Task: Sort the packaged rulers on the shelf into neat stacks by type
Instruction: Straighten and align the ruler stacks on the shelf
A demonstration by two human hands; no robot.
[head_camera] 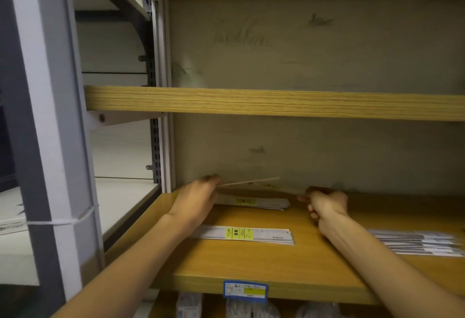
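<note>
We see the left hand (pixel 195 198) and the right hand (pixel 327 204) reaching deep into the shelf, each pinching one end of a thin, pale packaged ruler (pixel 251 182) held edge-on just above the back of the board. The ruler is blurred and shows only as a narrow sliver, so its print cannot be read; the right hand's fingers are curled shut on its end, and the left hand's fingertips seem to be closed on the other end.

The wooden shelf board (pixel 251 262) has a warm yellow-brown grain, with a scuffed grey back panel (pixel 327 154) behind it and another wooden board (pixel 276 103) above. A blue-edged price label (pixel 245 290) is clipped to the front edge. A grey metal upright (pixel 50 141) stands at the left.

Beneath the raised ruler lies a back stack of white packaged rulers with a yellow label (pixel 254 203), partly hidden by the left hand. Nearer us lies a front stack of white rulers with a yellow-green label (pixel 244 234), its left end covered by the left forearm. At the right, a fanned pile of grey-striped rulers (pixel 417 243) is cut off by the frame edge.
</note>
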